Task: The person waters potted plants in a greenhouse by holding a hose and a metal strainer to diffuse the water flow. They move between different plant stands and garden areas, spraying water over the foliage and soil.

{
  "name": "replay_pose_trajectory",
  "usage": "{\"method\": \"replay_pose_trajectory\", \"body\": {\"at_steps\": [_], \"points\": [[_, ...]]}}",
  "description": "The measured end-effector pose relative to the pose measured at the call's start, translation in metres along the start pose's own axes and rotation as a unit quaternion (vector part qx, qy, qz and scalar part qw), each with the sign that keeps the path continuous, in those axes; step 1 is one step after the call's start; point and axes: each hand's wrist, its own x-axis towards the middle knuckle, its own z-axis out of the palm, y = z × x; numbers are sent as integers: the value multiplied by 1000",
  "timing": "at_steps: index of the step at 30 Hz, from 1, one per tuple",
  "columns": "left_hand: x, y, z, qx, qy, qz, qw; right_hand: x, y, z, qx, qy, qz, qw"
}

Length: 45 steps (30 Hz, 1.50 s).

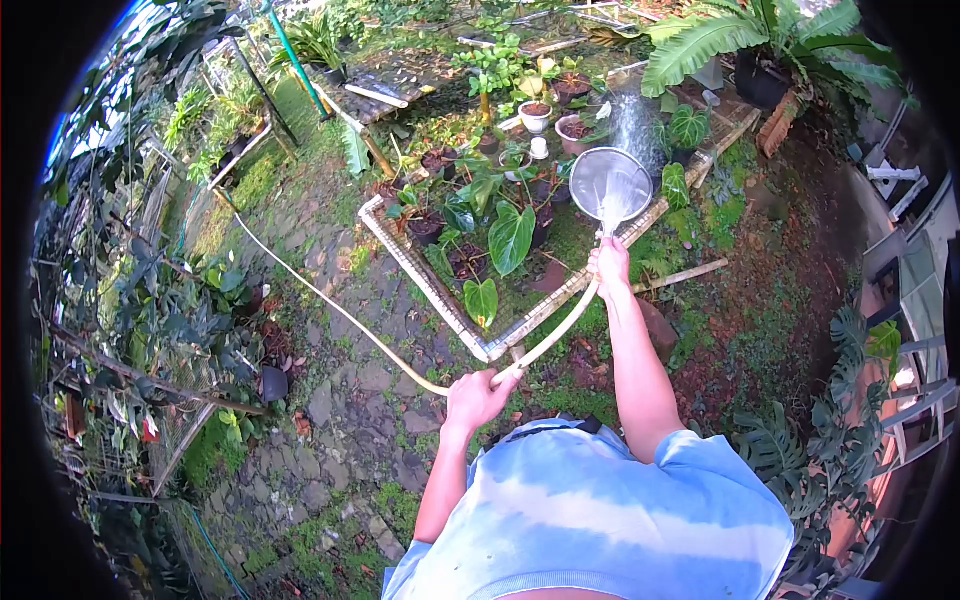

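My right hand (612, 262) is closed around the end of a pale yellow garden hose (562, 328). A round mesh strainer (582, 183) stands out just beyond that fist; its handle, if it has one, is hidden in my grip. Water (620, 195) gushes from the hose into the mesh and falls as a spray past the far rim, among potted plants. Farther back along the hose, my left hand (477, 402) is wrapped around it near my body. A heart-shaped green leaf (511, 240) is left of my right hand.
A low tiled border (430, 285) runs around the potted plants, its corner towards me. White pots (534, 120) stand among them. A large fern (705, 50) grows at the back right. The hose trails left over mossy paving (340, 400). Monstera leaves (790, 450) crowd the right.
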Motion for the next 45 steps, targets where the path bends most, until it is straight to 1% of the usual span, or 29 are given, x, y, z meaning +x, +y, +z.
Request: {"method": "replay_pose_trajectory", "body": {"at_steps": [3, 8, 11, 15, 19, 20, 24, 27, 30, 42, 45], "points": [[-1, -4, 0, 1, 12, 12, 1000, -1, 2, 5, -8, -2, 5, 1000], [-8, -15, -4, -11, 1, -10, 1000, -1, 17, 19, -37, -33, 36, 998], [-13, -26, -6, -12, 8, -29, 999, -3, 28, 36, -48, -74, 51, 995], [-17, -34, -9, -26, 24, -47, 998, -5, 36, 58, -45, -92, 52, 993], [-21, -32, -14, -39, 34, -43, 998, 1, 42, 62, -75, -100, 81, 989], [-19, -34, -10, -34, 32, -47, 998, 3, 44, 61, -65, -106, 73, 990], [-11, -30, -10, -28, 38, -56, 997, 6, 33, 68, -39, -59, 46, 996], [-4, -27, -10, -34, 36, -46, 998, 11, 24, 68, -33, -95, 27, 995], [0, -23, -11, -37, 40, -37, 998, 14, 17, 68, -34, -83, 27, 996], [2, -14, -17, -45, 36, -26, 998, 16, 10, 74, -60, -84, 26, 994], [3, -17, -16, -46, 37, -29, 998, 13, 11, 78, -46, -84, 22, 995]]}}
